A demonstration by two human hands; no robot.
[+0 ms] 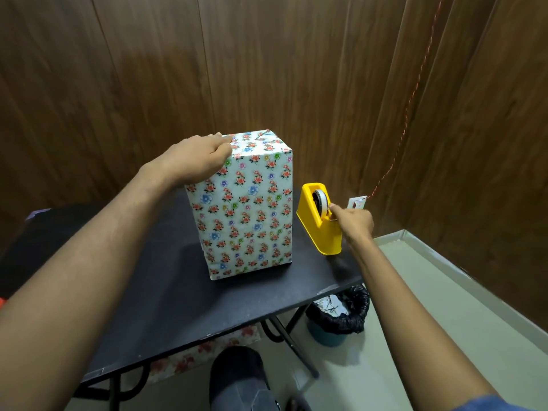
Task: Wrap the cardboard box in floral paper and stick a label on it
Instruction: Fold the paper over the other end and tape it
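Left hand (201, 157) steadies upright floral-wrapped box (246, 209), long axis vertical.

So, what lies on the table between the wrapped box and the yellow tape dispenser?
Nothing: in the head view only a bare strip of the black table separates the wrapped box from the yellow tape dispenser.
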